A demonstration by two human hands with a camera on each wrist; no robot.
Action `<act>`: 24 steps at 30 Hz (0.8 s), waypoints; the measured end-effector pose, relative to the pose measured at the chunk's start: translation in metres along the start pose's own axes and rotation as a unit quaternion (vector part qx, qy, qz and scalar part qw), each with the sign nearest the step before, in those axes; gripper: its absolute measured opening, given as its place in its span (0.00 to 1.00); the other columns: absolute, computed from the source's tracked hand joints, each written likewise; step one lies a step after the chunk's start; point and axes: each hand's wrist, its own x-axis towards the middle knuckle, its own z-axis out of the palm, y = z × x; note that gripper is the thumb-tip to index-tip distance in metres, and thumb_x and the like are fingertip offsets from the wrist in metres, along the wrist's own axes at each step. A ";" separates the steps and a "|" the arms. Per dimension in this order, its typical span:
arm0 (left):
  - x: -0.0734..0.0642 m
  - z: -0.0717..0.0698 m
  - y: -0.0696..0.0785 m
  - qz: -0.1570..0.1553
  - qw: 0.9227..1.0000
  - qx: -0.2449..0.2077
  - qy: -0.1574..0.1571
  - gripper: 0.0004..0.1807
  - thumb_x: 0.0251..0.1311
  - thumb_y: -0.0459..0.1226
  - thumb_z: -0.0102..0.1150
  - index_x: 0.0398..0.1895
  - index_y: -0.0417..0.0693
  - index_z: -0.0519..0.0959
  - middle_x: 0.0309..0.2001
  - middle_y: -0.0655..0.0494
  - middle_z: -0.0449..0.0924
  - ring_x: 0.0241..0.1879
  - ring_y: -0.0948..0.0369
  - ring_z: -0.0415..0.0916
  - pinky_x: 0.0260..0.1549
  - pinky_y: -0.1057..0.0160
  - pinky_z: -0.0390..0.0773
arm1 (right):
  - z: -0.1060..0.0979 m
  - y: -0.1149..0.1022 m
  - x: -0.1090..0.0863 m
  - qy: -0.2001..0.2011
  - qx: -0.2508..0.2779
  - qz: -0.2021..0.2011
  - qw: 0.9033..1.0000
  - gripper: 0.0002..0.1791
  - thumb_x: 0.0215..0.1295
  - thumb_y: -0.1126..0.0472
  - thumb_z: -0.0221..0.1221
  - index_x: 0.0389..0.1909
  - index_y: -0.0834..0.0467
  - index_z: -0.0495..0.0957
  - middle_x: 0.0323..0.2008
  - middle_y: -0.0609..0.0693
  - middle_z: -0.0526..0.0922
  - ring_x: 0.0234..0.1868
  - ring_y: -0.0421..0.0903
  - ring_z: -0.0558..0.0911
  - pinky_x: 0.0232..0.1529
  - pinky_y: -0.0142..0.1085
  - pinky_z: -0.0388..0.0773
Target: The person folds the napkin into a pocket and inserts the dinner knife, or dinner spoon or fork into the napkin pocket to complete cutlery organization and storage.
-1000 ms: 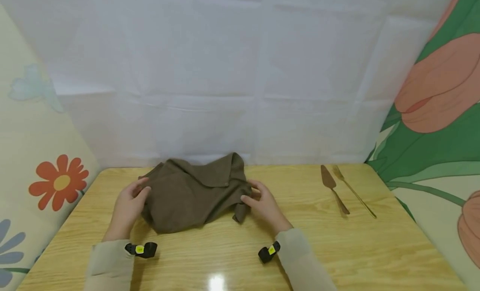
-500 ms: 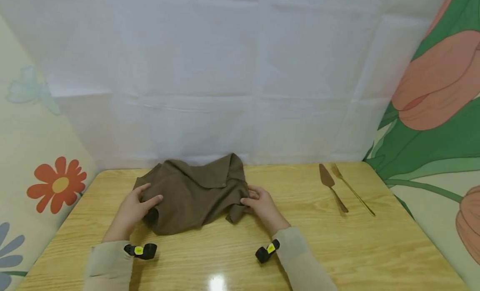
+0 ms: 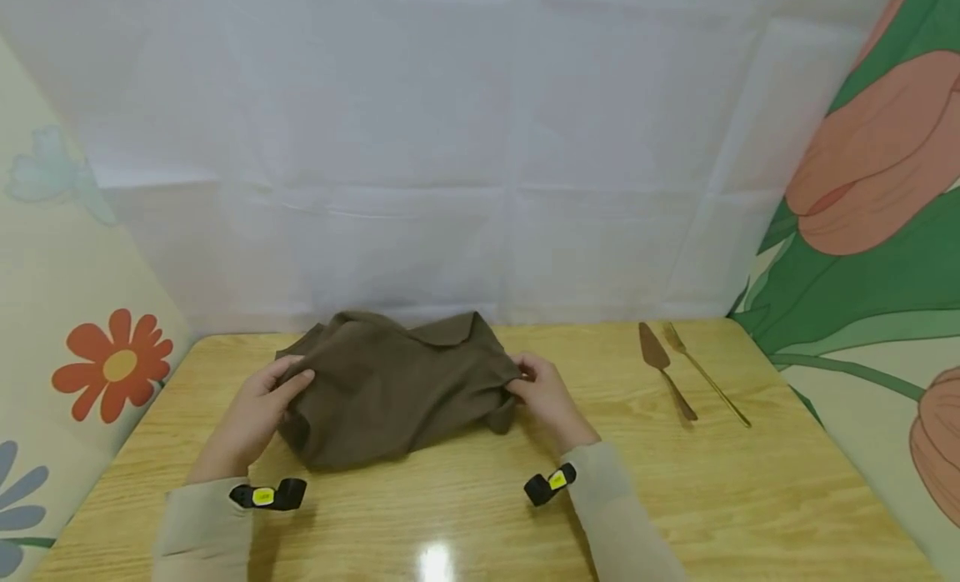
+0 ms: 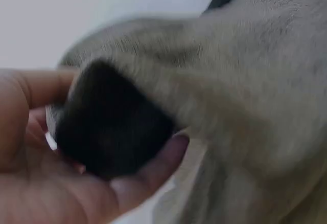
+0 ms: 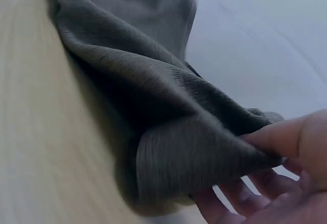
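A crumpled dark brown cloth (image 3: 390, 390) stands in loose folds near the table's back edge, with a flap folded over at its top. My left hand (image 3: 251, 411) holds its left end, fingers behind and thumb in front. In the left wrist view, the left hand (image 4: 66, 183) has a dark, hollow fold of the cloth (image 4: 245, 91) between thumb and fingers. At the opposite end, my right hand (image 3: 551, 398) pinches the cloth's edge. The right wrist view shows the right hand (image 5: 286, 178) with thumb above and fingers below the cloth's corner (image 5: 189, 152).
On the right of the wooden table (image 3: 450, 515) lie a copper-coloured cake server (image 3: 663, 369) and, beside it, a gold fork (image 3: 708, 378). A white sheet (image 3: 420, 148) hangs close behind the table. Flower-patterned panels (image 3: 862, 298) flank both sides.
My right hand has moved right and slightly up, drawing the cloth's right end out. The flap at the top shows less. My left hand has shifted slightly, its thumb now nearer the cloth's left edge.
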 end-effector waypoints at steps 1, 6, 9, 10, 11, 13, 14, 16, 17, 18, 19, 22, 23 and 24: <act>-0.001 -0.001 0.003 0.016 1.000 -0.022 -0.005 0.14 0.79 0.40 0.49 0.59 0.49 0.78 0.45 0.62 0.77 0.35 0.67 0.76 0.30 0.67 0.79 | -0.004 -0.002 0.000 0.009 -0.017 -0.009 1.000 0.08 0.67 0.76 0.56 0.44 0.67 0.79 0.46 0.57 0.81 0.43 0.47 0.80 0.42 0.35 0.78; -0.009 -0.001 0.017 0.086 0.994 -0.031 -0.051 0.10 0.76 0.32 0.51 0.52 0.51 0.81 0.43 0.65 0.80 0.35 0.67 0.76 0.30 0.67 0.77 | -0.027 -0.018 -0.002 0.041 -0.128 -0.049 0.990 0.06 0.69 0.73 0.60 0.41 0.62 0.82 0.47 0.55 0.82 0.49 0.52 0.80 0.48 0.44 0.80; -0.011 0.000 0.023 0.111 0.987 0.015 -0.113 0.09 0.74 0.30 0.53 0.51 0.45 0.80 0.42 0.63 0.80 0.37 0.66 0.76 0.34 0.66 0.77 | -0.045 -0.026 -0.006 0.018 -0.198 -0.080 0.977 0.04 0.69 0.71 0.61 0.40 0.60 0.82 0.47 0.54 0.83 0.52 0.53 0.79 0.52 0.50 0.80; -0.011 0.001 0.024 0.116 0.982 0.029 -0.143 0.09 0.74 0.30 0.53 0.50 0.44 0.80 0.42 0.63 0.81 0.40 0.65 0.77 0.37 0.66 0.78 | -0.051 -0.028 -0.007 0.003 -0.221 -0.090 0.971 0.05 0.69 0.72 0.60 0.39 0.60 0.81 0.47 0.54 0.82 0.52 0.53 0.79 0.54 0.51 0.79; -0.010 0.002 0.024 0.118 0.976 0.031 -0.181 0.09 0.74 0.29 0.52 0.50 0.43 0.80 0.42 0.62 0.81 0.41 0.65 0.78 0.39 0.65 0.79 | -0.057 -0.029 -0.009 -0.017 -0.243 -0.098 0.965 0.07 0.69 0.74 0.58 0.38 0.59 0.80 0.47 0.54 0.82 0.52 0.54 0.79 0.54 0.52 0.79; -0.008 0.005 0.024 0.110 0.960 0.031 -0.254 0.10 0.74 0.29 0.51 0.50 0.42 0.81 0.43 0.61 0.82 0.42 0.66 0.78 0.41 0.66 0.79 | -0.067 -0.031 -0.011 -0.055 -0.289 -0.099 0.951 0.12 0.66 0.78 0.55 0.37 0.58 0.79 0.46 0.52 0.81 0.53 0.54 0.79 0.54 0.53 0.79; -0.007 0.007 0.024 0.103 0.952 0.031 -0.286 0.11 0.75 0.29 0.50 0.51 0.42 0.81 0.45 0.59 0.83 0.44 0.66 0.78 0.43 0.66 0.79 | -0.072 -0.032 -0.013 -0.071 -0.307 -0.093 0.945 0.15 0.64 0.80 0.54 0.36 0.56 0.79 0.47 0.52 0.81 0.54 0.54 0.79 0.55 0.53 0.78; -0.004 0.010 0.024 0.093 0.936 0.036 -0.337 0.13 0.77 0.30 0.48 0.52 0.39 0.82 0.51 0.51 0.84 0.50 0.68 0.78 0.48 0.67 0.78 | -0.080 -0.032 -0.015 -0.096 -0.336 -0.079 0.934 0.17 0.61 0.81 0.53 0.37 0.56 0.80 0.48 0.52 0.81 0.54 0.55 0.79 0.55 0.53 0.78; -0.004 0.012 0.023 0.080 0.932 0.041 -0.350 0.15 0.78 0.32 0.46 0.55 0.38 0.82 0.54 0.48 0.83 0.52 0.71 0.77 0.50 0.69 0.77 | -0.084 -0.032 -0.016 -0.105 -0.344 -0.070 0.930 0.17 0.61 0.80 0.53 0.38 0.56 0.80 0.49 0.52 0.81 0.55 0.56 0.79 0.55 0.53 0.78; -0.003 0.014 0.023 0.072 0.931 0.054 -0.353 0.17 0.80 0.34 0.44 0.54 0.38 0.83 0.56 0.45 0.82 0.54 0.73 0.75 0.51 0.70 0.76 | -0.087 -0.033 -0.017 -0.110 -0.345 -0.062 0.930 0.16 0.60 0.79 0.54 0.39 0.56 0.80 0.50 0.53 0.81 0.56 0.57 0.79 0.55 0.54 0.78; -0.002 0.015 0.023 0.062 0.933 0.068 -0.348 0.18 0.81 0.36 0.42 0.54 0.38 0.83 0.58 0.43 0.81 0.56 0.74 0.74 0.52 0.70 0.75 | -0.090 -0.034 -0.018 -0.114 -0.341 -0.057 0.932 0.15 0.61 0.78 0.55 0.41 0.57 0.81 0.51 0.54 0.81 0.56 0.58 0.79 0.57 0.55 0.77; 0.000 0.021 0.021 0.067 0.943 0.122 -0.304 0.20 0.81 0.39 0.42 0.52 0.42 0.86 0.60 0.41 0.80 0.58 0.68 0.74 0.53 0.69 0.75 | -0.094 -0.041 -0.022 -0.130 -0.319 -0.062 0.937 0.15 0.63 0.74 0.55 0.47 0.59 0.81 0.54 0.56 0.80 0.59 0.59 0.78 0.61 0.59 0.73; 0.001 0.023 0.020 0.070 0.947 0.141 -0.282 0.19 0.80 0.39 0.44 0.50 0.44 0.87 0.59 0.43 0.80 0.58 0.63 0.76 0.52 0.68 0.77 | -0.093 -0.044 -0.023 -0.138 -0.308 -0.067 0.939 0.14 0.64 0.72 0.55 0.48 0.59 0.81 0.55 0.56 0.80 0.60 0.60 0.77 0.62 0.60 0.71; 0.002 0.026 0.019 0.083 0.948 0.161 -0.260 0.17 0.79 0.39 0.47 0.49 0.45 0.87 0.58 0.43 0.81 0.58 0.57 0.76 0.52 0.64 0.78 | -0.091 -0.046 -0.023 -0.146 -0.301 -0.074 0.939 0.13 0.66 0.70 0.56 0.49 0.60 0.81 0.55 0.56 0.81 0.61 0.59 0.77 0.63 0.61 0.70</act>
